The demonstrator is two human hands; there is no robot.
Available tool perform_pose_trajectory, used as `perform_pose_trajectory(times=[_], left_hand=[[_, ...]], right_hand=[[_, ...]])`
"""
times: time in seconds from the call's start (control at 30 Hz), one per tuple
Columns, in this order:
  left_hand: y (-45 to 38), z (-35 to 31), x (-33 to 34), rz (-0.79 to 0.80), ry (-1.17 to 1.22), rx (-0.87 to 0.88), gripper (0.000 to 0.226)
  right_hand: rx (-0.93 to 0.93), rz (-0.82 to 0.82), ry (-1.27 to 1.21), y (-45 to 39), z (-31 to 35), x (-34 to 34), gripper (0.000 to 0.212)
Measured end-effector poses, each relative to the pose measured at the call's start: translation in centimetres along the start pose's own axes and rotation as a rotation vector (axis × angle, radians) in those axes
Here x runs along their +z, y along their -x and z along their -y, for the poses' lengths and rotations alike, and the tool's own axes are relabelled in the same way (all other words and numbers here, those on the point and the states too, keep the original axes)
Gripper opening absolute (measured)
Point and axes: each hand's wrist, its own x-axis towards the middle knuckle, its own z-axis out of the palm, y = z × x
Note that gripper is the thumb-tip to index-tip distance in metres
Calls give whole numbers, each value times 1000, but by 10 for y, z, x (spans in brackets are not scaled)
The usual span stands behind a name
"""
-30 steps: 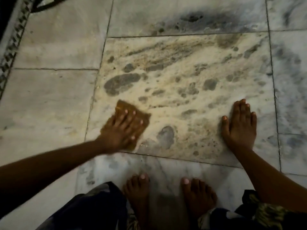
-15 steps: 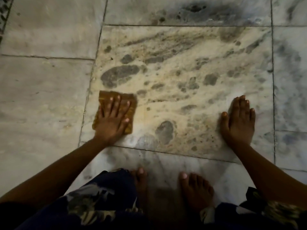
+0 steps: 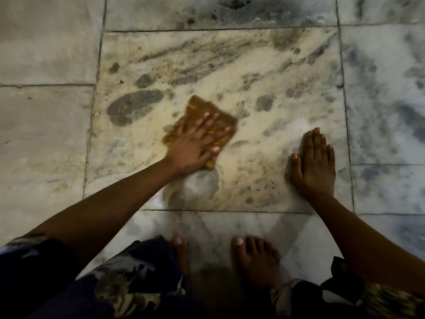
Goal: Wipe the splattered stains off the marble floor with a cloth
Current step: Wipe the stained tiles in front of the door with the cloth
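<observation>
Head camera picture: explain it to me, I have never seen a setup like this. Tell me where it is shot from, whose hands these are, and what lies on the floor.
There is no machine here. A person wears a wide-angle camera on the head, so you look down at their own arms and bare feet.

The left hand presses flat on a brown cloth, fingers straight, over the stained marble tile. The right hand lies flat on the same tile and holds nothing.

Dark blotches, such as the long one left of the cloth, mark the tile. Whether they are stains or marble pattern is hard to tell.
</observation>
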Motion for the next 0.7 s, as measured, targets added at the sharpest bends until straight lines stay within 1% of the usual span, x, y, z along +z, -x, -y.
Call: perform_pose_trajectory(times=[0.03, 0.07, 0.1, 0.17, 0.23, 0.27, 0.3, 0.33, 0.37, 0.43, 0.5, 0.57, 0.63, 0.67, 0.7], left_hand=[[20, 4, 1, -19, -21, -8, 52], [40, 0, 5, -13, -28, 21, 52], [60, -10, 7, 1, -20, 78, 51], [79, -42, 14, 38, 23, 266, 50], [61, -72, 18, 105, 54, 504, 50], [40, -83, 20, 110, 43, 603, 51], [17, -91, 23, 93, 27, 643, 52], [-8, -97, 23, 82, 24, 632, 53], [-32, -96, 21, 66, 22, 571, 54], [-62, -78, 13, 62, 19, 363, 56], [-58, -51, 6, 43, 3, 148, 56], [-27, -34, 4, -2, -33, 37, 55], [17, -46, 10, -17, -31, 35, 59], [37, -63, 14, -1, -22, 100, 61], [52, -82, 19, 20, -5, 204, 60]], right_hand=[[2, -6, 14, 6, -6, -1, 70], [2, -15, 23, 11, -13, -1, 69], [-4, -21, 25, 14, -16, 0, 68], [-3, -21, 25, 14, -20, 2, 67], [-1, -21, 30, 12, -18, 1, 67], [-5, -24, 33, 11, -18, 0, 67], [-12, -23, 41, 12, -18, 1, 67], [-17, -21, 49, 12, -20, 1, 67], [-22, -18, 54, 12, -20, 1, 67], [-22, -12, 49, 10, -21, 0, 67], [-23, -16, 42, 10, -21, 1, 66], [-28, -23, 32, 10, -23, 1, 66], [-35, -26, 26, 10, -24, 3, 66], [-38, -26, 19, 10, -24, 3, 66], [-37, -26, 19, 10, -24, 3, 66]])
